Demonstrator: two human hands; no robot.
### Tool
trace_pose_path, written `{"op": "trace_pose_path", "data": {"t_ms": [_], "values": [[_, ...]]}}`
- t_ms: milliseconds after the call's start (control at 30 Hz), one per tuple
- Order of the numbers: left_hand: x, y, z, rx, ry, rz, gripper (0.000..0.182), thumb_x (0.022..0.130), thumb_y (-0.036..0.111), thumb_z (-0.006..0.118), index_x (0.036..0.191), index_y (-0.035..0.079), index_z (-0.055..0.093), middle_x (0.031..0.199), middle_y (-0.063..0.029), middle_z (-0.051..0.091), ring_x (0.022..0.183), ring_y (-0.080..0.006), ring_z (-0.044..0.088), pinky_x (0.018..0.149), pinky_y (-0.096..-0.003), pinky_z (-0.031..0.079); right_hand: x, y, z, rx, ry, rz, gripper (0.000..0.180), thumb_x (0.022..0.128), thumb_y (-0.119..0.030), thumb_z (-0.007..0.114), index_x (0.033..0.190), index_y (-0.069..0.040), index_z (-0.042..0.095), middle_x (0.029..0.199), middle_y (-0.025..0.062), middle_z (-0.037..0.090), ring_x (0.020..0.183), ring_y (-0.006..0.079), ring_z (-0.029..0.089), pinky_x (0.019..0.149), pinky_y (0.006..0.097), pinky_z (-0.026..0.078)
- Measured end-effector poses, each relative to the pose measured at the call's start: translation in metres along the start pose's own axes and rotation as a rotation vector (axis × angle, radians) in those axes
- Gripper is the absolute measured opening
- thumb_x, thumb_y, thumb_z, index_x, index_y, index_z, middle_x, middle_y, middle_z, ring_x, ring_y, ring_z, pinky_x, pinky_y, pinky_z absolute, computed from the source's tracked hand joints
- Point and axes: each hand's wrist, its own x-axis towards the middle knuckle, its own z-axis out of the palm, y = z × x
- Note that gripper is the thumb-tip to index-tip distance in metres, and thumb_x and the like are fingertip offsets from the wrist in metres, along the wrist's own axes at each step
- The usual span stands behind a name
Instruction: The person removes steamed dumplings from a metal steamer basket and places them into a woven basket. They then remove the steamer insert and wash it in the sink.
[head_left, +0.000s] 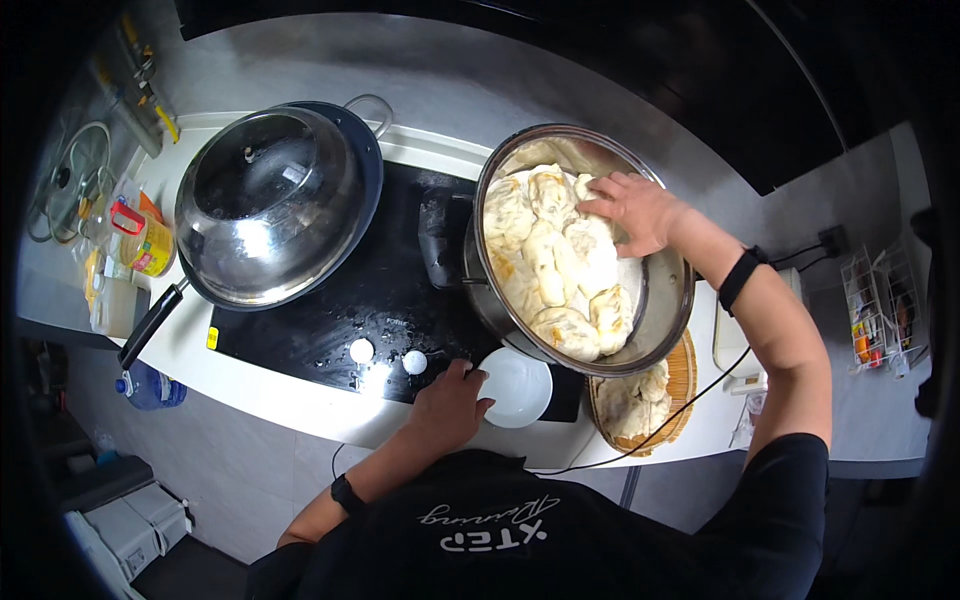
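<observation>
My right hand (634, 210) reaches into a deep steel steamer pot (679, 300), its fingers spread on the steamed buns (551, 259) at the upper right of the pile. Whether it grips one of them I cannot tell. The pot stands on the right part of a black glass cooktop (300, 337). At the cooktop's front edge, my left hand (454, 401) touches the left rim of a small white bowl (517, 390), fingers apart; a firm grip is not plain. More buns (634, 401) lie on a round woven tray (682, 397), partly under the pot's front side.
A wok (367, 202) with a domed steel lid (274, 217) sits on the left, its black handle (150, 326) pointing forward. Oil bottle (150, 244) and jug (116, 304) stand farther left. A black cable (694, 401) crosses the woven tray. Wire racks (874, 315) are far right.
</observation>
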Motion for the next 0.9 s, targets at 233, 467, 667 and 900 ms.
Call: {"op": "trace_pose_path", "data": {"t_ms": [233,467,667,900], "values": [[0.003,0.006,0.007,0.008,-0.056,-0.025,0.041,0.091,0.025,0.068,0.126,0.004,0.061,0.131,-0.0183,0.053,0.097,-0.0344,0.068,0.085,-0.0442,0.056,0.009,0.005,0.022,-0.061,0.126,-0.055,0.054,0.069,-0.028,0.077,0.121,-0.022,0.061,0.138,0.0125,0.050,0.124,0.0311,0.049,0.101,0.0438,0.041],[0.005,0.006,0.013,0.026,-0.059,0.013,0.041,0.092,0.026,0.067,0.126,0.005,0.061,0.131,-0.0182,0.053,0.093,-0.0322,0.069,0.084,-0.0451,0.056,-0.006,0.010,0.014,-0.130,0.215,0.013,0.050,0.074,-0.031,0.071,0.123,-0.027,0.063,0.133,0.0067,0.054,0.122,0.0251,0.051,0.102,0.0419,0.041],[0.005,0.011,0.017,0.072,-0.056,0.039,0.043,0.092,0.029,0.067,0.127,0.006,0.060,0.131,-0.0183,0.053,0.099,-0.0350,0.067,0.085,-0.0464,0.056,-0.012,0.021,0.019,-0.043,0.270,-0.041,0.050,0.076,-0.022,0.070,0.125,-0.024,0.062,0.134,0.0061,0.055,0.122,0.0266,0.052,0.103,0.0433,0.042],[-0.002,0.005,0.018,0.016,-0.032,-0.010,0.044,0.092,0.030,0.067,0.128,0.007,0.059,0.131,-0.0178,0.053,0.102,-0.0367,0.066,0.086,-0.0462,0.056,-0.042,0.023,0.005,-0.087,0.278,0.070,0.048,0.079,-0.017,0.072,0.126,-0.019,0.061,0.131,0.0073,0.057,0.119,0.0266,0.055,0.100,0.0419,0.045]]}}
